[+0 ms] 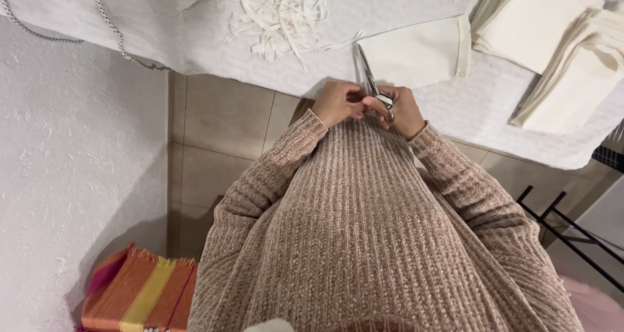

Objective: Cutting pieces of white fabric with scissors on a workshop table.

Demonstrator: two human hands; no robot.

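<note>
Both hands meet at the near edge of the counter (455,104), close to the body, w/ the scissors (372,78) between them: the right hand (404,109) is closed around the handle end, fingers through or round the loops (can't tell which), and the blades point away and slightly left, lying over the cloth-covered edge. The left hand (337,102) is curled narrow, fingertips pinched in toward the handles; whether it grips a bit of fabric or just steadies the tool is hidden by the knuckles. Blades look shut or nearly so. Holding this near the chest probably keeps the cut under the eyes and the elbows tucked. Just beyond the blade tips lies a cream fabric piece (422,52), flat, w/ a folded hem on its right side, within easy reach. Further back sits a heap of thin white strips (279,10) (trimmings, by the look), pushed away from the work spot. To the right, stacked folded cream cloths (552,39) wait apart from the strips. A dark cord (110,20) trails over the counter's left end. On the tiled floor (221,150) lower left is an orange striped cloth (140,293); a black metal frame (565,228) stands at right
</note>
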